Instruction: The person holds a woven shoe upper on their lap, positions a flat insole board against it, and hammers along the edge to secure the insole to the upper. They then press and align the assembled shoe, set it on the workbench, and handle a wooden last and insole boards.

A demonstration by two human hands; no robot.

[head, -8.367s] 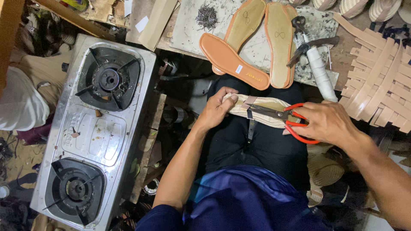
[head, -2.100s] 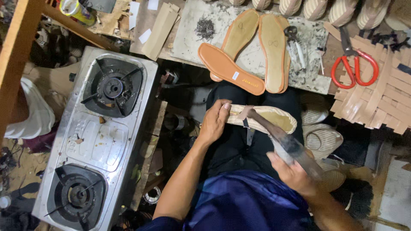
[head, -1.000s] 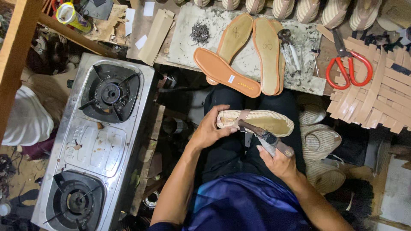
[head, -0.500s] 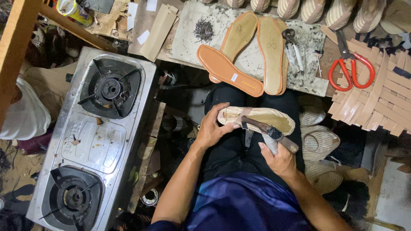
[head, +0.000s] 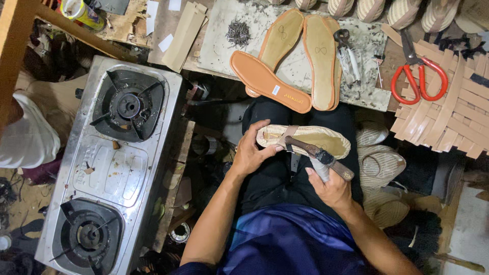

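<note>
The left hand (head: 253, 153) is gripping the heel end of a pale woven sole (head: 310, 140), thumb and fingers closing around its edge; the sole is lying across the person's lap, its length running from nine o'clock to three o'clock, with a tan strap (head: 288, 135) crossing it near the hand. The right hand (head: 330, 187) is closed around the handle of a hammer (head: 319, 155), at five o'clock from the sole; the hammer is slanting up toward ten o'clock, its dark head touching the sole just beside the strap.

At twelve o'clock from the sole, a grey slab (head: 300, 61) is sitting on the cluttered desk (head: 163, 25), carrying three insoles: an orange insole (head: 269, 82) lying slantwise and overlapping two tan insoles (head: 320, 56) that are standing side by side; a heap of nails (head: 238, 33) is lying at the slab's ten o'clock corner, and pliers (head: 347, 53) are resting beside the right-hand insole. Red scissors (head: 419, 76) are lying at two o'clock, on woven strips (head: 453, 109). A two-burner stove (head: 109, 163) is standing at nine o'clock, well apart from the hands; more woven soles (head: 379, 163) are piling up at three o'clock, just beside the person's leg.
</note>
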